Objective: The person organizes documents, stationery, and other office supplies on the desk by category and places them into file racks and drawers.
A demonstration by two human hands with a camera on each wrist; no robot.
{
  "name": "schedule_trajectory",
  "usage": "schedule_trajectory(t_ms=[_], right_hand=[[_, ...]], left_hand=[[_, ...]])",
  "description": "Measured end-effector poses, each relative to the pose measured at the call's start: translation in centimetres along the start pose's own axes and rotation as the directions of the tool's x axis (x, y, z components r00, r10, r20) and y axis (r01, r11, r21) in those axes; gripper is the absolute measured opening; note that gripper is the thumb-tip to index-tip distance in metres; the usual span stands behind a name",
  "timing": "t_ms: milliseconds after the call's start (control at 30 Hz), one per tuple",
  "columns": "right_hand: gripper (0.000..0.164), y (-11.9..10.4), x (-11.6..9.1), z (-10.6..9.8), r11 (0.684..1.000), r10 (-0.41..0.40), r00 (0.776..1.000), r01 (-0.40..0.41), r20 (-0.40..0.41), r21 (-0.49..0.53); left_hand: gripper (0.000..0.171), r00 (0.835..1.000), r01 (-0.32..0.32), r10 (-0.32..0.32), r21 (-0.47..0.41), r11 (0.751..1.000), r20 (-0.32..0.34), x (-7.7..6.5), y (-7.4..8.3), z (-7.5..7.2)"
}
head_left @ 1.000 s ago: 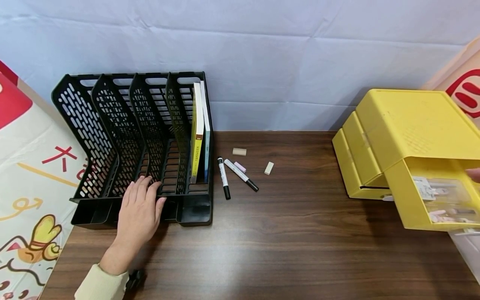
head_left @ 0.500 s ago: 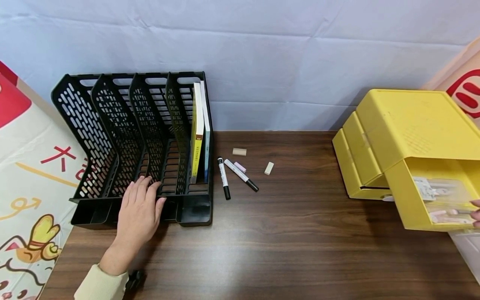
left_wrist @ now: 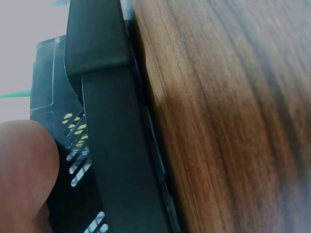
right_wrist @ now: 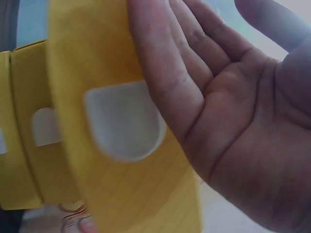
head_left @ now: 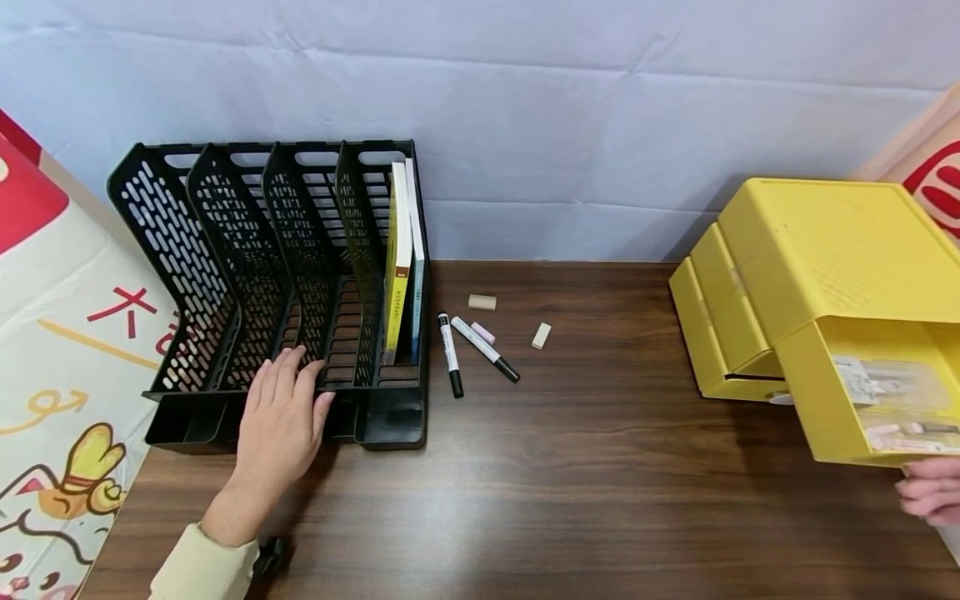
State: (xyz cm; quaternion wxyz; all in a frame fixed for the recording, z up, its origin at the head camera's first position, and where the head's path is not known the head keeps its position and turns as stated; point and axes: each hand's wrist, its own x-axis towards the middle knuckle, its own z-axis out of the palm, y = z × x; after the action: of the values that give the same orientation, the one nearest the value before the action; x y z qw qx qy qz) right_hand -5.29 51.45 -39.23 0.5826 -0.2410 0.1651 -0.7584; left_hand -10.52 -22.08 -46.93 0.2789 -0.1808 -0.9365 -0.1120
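My left hand [head_left: 279,421] rests with extended fingers on the front edge of a black file rack [head_left: 378,390]; its thumb shows beside the rack in the left wrist view. At the far right, my right hand [head_left: 933,492] is at the front of the pulled-out top drawer [head_left: 813,400] of a yellow drawer unit [head_left: 862,242]. The right wrist view shows the palm open and the fingers straight beside the drawer front, near its pale half-round handle [right_wrist: 127,121]. Inside the drawer lie a clear plastic packet [head_left: 903,383] and several small pinkish items [head_left: 915,437].
Two books [head_left: 397,275] stand in the rack's right compartment. Two black-and-white markers [head_left: 451,354], a beige block [head_left: 482,302], a pale purple block [head_left: 483,332] and a white block [head_left: 541,336] lie on the brown table [head_left: 585,483]. A pale cloth [head_left: 525,125] hangs behind.
My right hand has come down from over the open drawer to just in front of it. The left hand stays in place on the rack. The head view has shifted slightly.
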Motion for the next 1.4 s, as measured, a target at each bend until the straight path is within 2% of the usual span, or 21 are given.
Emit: schedule_trajectory(t_ms=[33,67,100,133,200,300,500,733,800,1033,1267,1400], right_hand=[[0.053,0.0,2.5,1.5,0.999,-0.007,1.0,0.007,0.006,-0.047],[0.054,-0.3,3.9,2.3,0.997,0.048,0.998,-0.046,0.041,-0.065],[0.054,-0.1,4.3,2.7,0.993,0.034,0.999,-0.031,0.025,-0.114],[0.055,0.2,3.8,2.6,0.987,0.024,1.0,-0.025,-0.006,-0.161],[0.057,1.0,1.5,1.9,0.972,-0.009,0.995,-0.016,-0.102,-0.236],[0.059,1.9,-0.7,1.1,0.956,-0.062,0.985,0.013,-0.159,-0.292],[0.067,2.7,-2.6,0.2,0.955,-0.084,0.98,0.028,-0.18,-0.295],[0.069,3.0,-3.3,-0.5,0.967,-0.049,0.983,0.003,-0.177,-0.255],[0.067,3.1,-3.5,-0.7,0.967,-0.053,0.982,0.005,-0.179,-0.256],[0.064,3.6,-3.9,-0.7,0.974,-0.111,0.963,0.056,-0.246,-0.217],[0.065,3.2,-3.5,-1.2,0.987,-0.119,0.986,0.104,-0.119,-0.122],[0.067,3.3,-3.5,-1.3,0.986,-0.141,0.985,0.131,-0.098,-0.1]], left_hand=[[0.048,1.0,0.0,0.0,0.0,1.0,0.003,0.1,0.0,0.0],[0.046,1.0,0.0,0.0,-0.001,1.0,0.005,0.1,0.0,0.0],[0.044,1.0,-0.001,0.001,-0.002,1.0,0.006,0.2,0.0,0.0],[0.043,1.0,-0.001,0.001,-0.003,1.0,0.007,0.2,0.1,-0.1],[0.043,1.0,0.004,-0.004,-0.004,1.0,0.013,0.3,0.1,-0.2],[0.046,1.0,0.008,-0.008,-0.007,1.0,0.018,0.3,0.1,-0.3],[0.045,1.0,0.005,-0.005,-0.011,1.0,0.026,0.4,0.1,-0.4],[0.058,1.0,0.01,-0.01,0.004,1.0,0.021,0.4,0.1,-0.3],[0.057,1.0,0.009,-0.009,0.007,1.0,0.018,0.4,0.1,-0.3],[0.06,1.0,0.012,-0.013,0.012,1.0,0.028,0.3,0.2,-0.3],[0.062,1.0,0.01,-0.01,0.017,1.0,0.014,0.2,0.1,-0.2],[0.062,1.0,0.001,-0.001,0.019,1.0,0.007,0.1,0.1,-0.2]])
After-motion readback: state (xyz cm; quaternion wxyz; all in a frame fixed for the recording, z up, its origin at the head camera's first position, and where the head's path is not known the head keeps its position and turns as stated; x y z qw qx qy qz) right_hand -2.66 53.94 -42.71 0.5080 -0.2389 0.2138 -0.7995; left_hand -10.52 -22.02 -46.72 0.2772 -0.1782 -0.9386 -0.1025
